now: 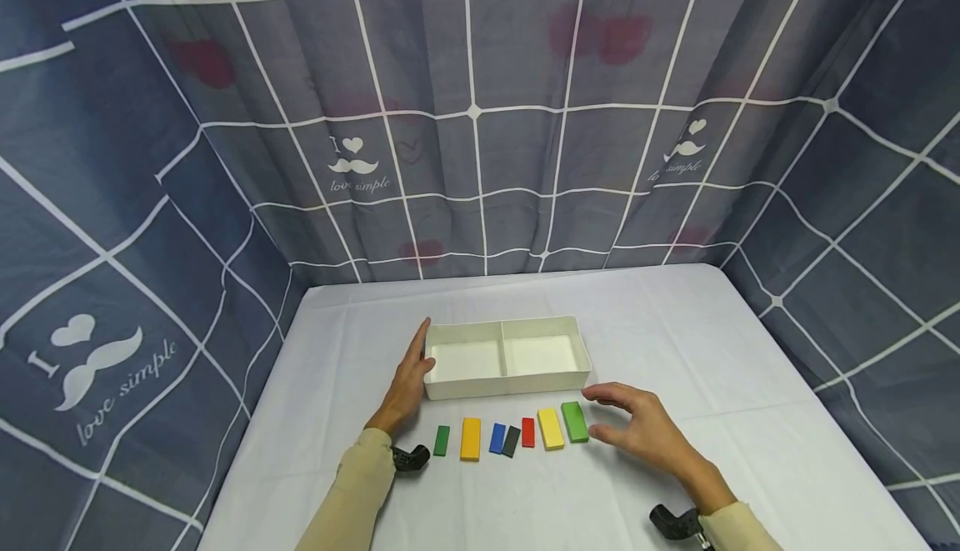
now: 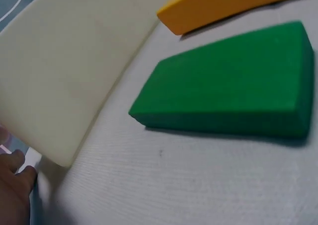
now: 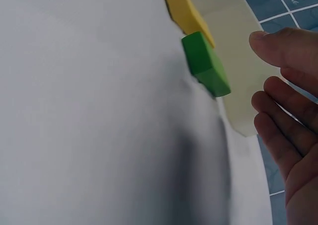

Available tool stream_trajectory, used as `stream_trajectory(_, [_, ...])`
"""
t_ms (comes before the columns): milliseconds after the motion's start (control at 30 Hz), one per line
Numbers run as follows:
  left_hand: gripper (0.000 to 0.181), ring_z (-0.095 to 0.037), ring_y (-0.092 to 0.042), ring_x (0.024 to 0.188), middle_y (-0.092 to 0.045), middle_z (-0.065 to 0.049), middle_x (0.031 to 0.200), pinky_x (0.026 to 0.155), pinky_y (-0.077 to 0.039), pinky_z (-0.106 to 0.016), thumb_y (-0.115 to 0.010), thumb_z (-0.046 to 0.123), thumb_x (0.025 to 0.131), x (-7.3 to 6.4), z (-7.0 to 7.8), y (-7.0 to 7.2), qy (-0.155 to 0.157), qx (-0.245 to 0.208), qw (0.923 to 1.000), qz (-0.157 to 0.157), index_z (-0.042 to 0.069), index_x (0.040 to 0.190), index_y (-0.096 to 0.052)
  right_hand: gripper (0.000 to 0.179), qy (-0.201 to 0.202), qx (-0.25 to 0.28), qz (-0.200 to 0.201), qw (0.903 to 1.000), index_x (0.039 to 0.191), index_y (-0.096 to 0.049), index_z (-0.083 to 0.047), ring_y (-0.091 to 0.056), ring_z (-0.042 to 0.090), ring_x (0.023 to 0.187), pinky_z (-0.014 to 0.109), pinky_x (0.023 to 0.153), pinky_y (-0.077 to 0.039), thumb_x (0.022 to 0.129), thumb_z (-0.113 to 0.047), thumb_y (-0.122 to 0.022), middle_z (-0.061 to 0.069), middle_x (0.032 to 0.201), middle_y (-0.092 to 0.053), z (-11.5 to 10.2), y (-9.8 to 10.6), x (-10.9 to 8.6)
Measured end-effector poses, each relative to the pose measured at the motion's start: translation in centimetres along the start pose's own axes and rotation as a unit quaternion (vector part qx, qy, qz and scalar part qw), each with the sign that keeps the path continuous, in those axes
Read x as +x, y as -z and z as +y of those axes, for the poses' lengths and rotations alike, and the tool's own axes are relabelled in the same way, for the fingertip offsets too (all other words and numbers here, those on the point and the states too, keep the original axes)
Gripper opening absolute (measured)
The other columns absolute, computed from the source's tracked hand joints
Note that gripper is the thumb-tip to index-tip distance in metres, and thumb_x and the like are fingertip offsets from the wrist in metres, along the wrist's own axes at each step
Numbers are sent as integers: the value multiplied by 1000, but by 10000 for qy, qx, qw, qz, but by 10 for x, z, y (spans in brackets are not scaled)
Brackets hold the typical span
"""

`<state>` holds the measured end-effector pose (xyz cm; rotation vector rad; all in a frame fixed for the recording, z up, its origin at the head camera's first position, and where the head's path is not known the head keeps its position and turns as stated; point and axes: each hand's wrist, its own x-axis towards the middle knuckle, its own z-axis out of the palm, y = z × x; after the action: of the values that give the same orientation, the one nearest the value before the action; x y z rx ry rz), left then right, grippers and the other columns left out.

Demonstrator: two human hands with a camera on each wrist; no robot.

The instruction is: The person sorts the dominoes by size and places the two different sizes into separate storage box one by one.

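White divided box [image 1: 506,386] is standing on worktop [image 1: 652,318], left hand [image 1: 405,386] resting straight-fingered against it. Seven blocks [image 1: 511,442] are lying nearer, right hand [image 1: 643,428] hovering empty by rightmost green block [image 1: 574,422].

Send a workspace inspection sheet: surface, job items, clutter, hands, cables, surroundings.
Surface: white tablecloth, creased.
Job items: white two-compartment tray; in front, left to right: dark green block, orange block, blue block, black block, red block, yellow block, light green block.
Clutter: nothing seen.
Hands: left hand at the tray's left end; right hand beside the light green block, holding nothing.
Cables: nothing seen.
Surroundings: dark curtains with white grid lines on three sides.
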<state>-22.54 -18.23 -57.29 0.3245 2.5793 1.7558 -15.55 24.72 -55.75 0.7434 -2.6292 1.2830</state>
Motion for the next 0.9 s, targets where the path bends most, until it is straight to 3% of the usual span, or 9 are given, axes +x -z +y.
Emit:
stream_trajectory(200, [82, -35, -5, 172, -5, -7, 187, 138, -3, -64, -36, 12, 105, -2, -5, -1, 16, 46, 9999, -123, 28, 179, -5, 55, -292, 63, -195, 9994, 133, -76, -10, -76, 19, 121, 40, 106, -62, 82, -10, -97, -1, 132, -78, 6, -7, -4])
stream_trajectory(500, [85, -40, -5, 172, -2, -10, 186, 136, -4, -69, -33, 7, 101, 1, -7, -1, -180, 170, 9994, -242, 24, 179, -1, 63, -604, -328, -504, 9964, 138, -74, -23, -69, 16, 134, 34, 115, -56, 81, -19, -99, -13, 139, -74, 13, -11, -4])
stream_trajectory(767, [81, -32, -9, 172, -5, 0, 187, 138, -7, -62, -30, 9, 104, -2, -5, -5, 62, 338, 9994, -77, 26, 179, -3, 67, -646, -245, -710, 9951, 142, -72, -24, -67, 18, 138, 43, 118, -54, 81, -17, -98, -14, 143, -71, 13, -11, -2])
stream_trajectory(900, [81, -31, -11, 172, -8, 0, 186, 139, -8, -62, -30, 8, 105, -3, -7, -6, 29, 414, 9991, 2, 29, 179, -4, 68, -669, -226, -819, 9941, 143, -71, -24, -67, 20, 138, 41, 117, -55, 81, -17, -98, -13, 143, -71, 10, -12, -1])
